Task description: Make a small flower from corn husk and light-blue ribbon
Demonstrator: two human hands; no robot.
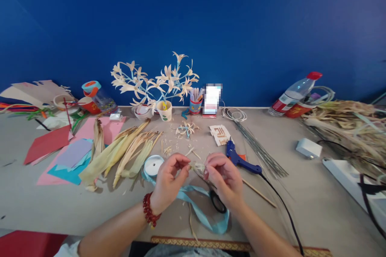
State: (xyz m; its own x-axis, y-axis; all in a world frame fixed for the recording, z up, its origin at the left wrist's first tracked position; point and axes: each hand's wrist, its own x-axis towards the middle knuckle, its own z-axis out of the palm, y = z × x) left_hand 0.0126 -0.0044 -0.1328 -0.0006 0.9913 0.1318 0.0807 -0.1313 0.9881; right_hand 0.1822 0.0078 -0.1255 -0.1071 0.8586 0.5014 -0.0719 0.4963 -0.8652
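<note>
My left hand [171, 180], with a red bead bracelet on its wrist, pinches one end of a small pale strip [197, 166]. At the strip's other end, my right hand [224, 178] closes its fingertips on it. The strip looks like thin husk. Below the hands lie a light blue ribbon [200, 213] and black-handled scissors [217, 202], partly hidden by my right hand. A white ribbon spool [153, 165] sits just left of my left hand. To the right of my right hand is a blue glue gun [241, 160].
Corn husks [120, 152] and coloured papers [72, 154] lie at the left. Husk flowers [169, 82] stand in cups behind, near a lit phone [212, 99]. Green wires [261, 148], a bottle [291, 94], a power strip [346, 178] and dried husks [350, 128] are at the right.
</note>
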